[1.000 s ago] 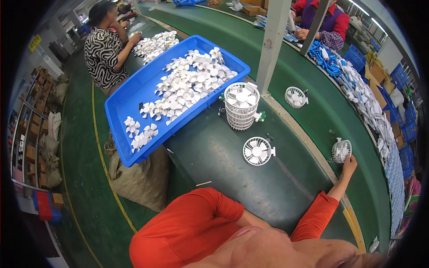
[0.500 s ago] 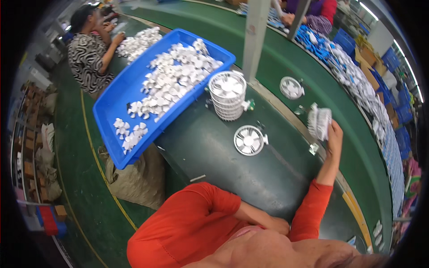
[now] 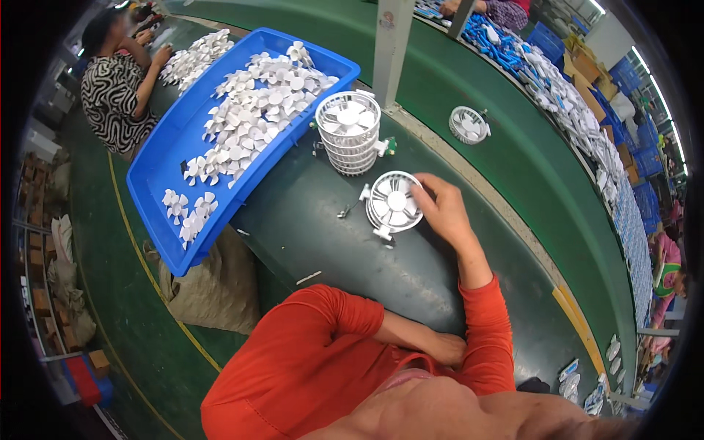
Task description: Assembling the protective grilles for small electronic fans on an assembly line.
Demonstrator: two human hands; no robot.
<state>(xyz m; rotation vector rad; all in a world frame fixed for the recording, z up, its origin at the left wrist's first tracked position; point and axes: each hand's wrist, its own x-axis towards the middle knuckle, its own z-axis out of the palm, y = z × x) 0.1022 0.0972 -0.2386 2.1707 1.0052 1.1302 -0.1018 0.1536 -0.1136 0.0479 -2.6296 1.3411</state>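
My right hand (image 3: 446,209) grips the rim of a round white fan housing (image 3: 396,201) with white blades in it, its thumb on the face and its fingers behind. More than one housing appears stacked there on the dark green tabletop, with a small connector sticking out on either side. Just left and beyond stands a taller stack of similar white fan housings (image 3: 350,136), small green circuit boards at its sides. My left hand (image 3: 449,349) rests by my right elbow, its fingers mostly hidden against the red sleeve.
A blue tray (image 3: 154,198) heaped with loose white fan blades (image 3: 257,110) tilts over the table's left edge, above a sack (image 3: 216,290). A metal post (image 3: 392,48) rises behind the stack. Another fan (image 3: 469,125) lies on the green belt (image 3: 528,154). A co-worker (image 3: 117,84) sits far left.
My right hand has brought the fan housings from the right edge toward the middle of the table, over the spot where a single fan lay. My left hand stays by the elbow.
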